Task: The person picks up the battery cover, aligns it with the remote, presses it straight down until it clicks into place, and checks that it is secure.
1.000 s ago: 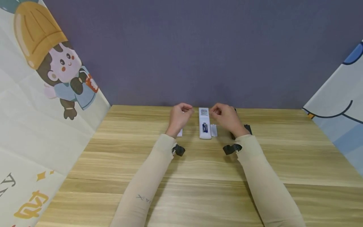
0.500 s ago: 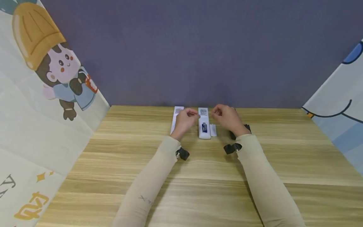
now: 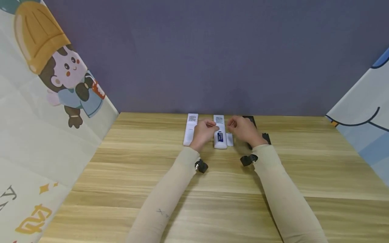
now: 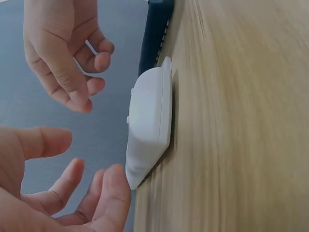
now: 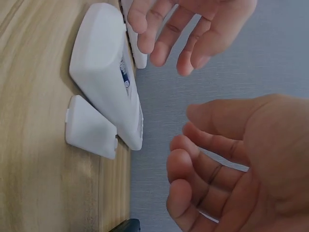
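My left hand [image 3: 203, 133] hovers at the left side of a white remote control [image 3: 220, 145], fingers loosely curled with nothing in them. Two blue batteries [image 3: 220, 136] sit in the remote's uncovered compartment. Its white battery cover [image 3: 230, 139] lies against the right side. My right hand [image 3: 244, 129] is above and right of that cover, also holding nothing. In the right wrist view, a gap shows between the thumb and fingers [image 5: 179, 162]. The left wrist view shows the remote's rounded end [image 4: 148, 108], with the left fingertips close by; whether they touch it cannot be told.
Another white remote control [image 3: 189, 131] lies to the left, partly behind the left hand. On the right, a black remote control [image 3: 250, 118] is mostly hidden by the right hand, with a black piece [image 3: 266, 137] beside it. A grey-blue panel [image 3: 194, 60] borders the wooden table [image 3: 225, 202].
My left hand has moved right, from over the left white remote to the middle one, uncovering much of the left remote. The right hand has barely shifted.
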Demonstrator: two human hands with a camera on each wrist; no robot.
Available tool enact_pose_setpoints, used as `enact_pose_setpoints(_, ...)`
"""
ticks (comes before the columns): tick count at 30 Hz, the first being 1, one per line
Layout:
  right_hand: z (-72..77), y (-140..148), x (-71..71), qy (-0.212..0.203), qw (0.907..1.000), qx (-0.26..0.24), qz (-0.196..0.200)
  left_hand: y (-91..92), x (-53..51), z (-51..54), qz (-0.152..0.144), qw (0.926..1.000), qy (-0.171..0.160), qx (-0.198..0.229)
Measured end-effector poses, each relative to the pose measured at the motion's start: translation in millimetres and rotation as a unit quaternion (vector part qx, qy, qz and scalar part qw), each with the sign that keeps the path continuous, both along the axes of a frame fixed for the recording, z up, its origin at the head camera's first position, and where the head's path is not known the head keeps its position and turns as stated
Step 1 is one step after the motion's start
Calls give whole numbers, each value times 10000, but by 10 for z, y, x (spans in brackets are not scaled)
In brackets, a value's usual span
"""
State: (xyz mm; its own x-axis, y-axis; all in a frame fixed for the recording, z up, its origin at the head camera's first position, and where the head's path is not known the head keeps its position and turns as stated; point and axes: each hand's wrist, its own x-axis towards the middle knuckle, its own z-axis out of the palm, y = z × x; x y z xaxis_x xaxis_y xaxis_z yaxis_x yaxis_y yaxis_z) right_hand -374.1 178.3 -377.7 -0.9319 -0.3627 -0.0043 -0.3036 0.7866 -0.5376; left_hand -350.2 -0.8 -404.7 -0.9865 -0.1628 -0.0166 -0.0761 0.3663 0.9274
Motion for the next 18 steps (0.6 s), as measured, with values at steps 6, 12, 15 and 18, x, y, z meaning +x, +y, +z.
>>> enact_pose_setpoints(6, -61, 26, -22, -70, 9999, 107, 3, 95, -57, -38, 104, 9998, -51, -162)
enact_pose_setpoints(12, -111, 51, -47, -80, 9998, 141, 67, 156, -88, -49, 239, 9975, -132, -656)
enact_pose_setpoints(15, -129, 74, -57, -133, 9997, 179, 86, 177, -95, -51, 294, 9966, -151, -756)
enact_pose_setpoints(18, -144, 100, -65, -205, 9995, 231, 119, 200, -103, -55, 304, 9961, -143, -822)
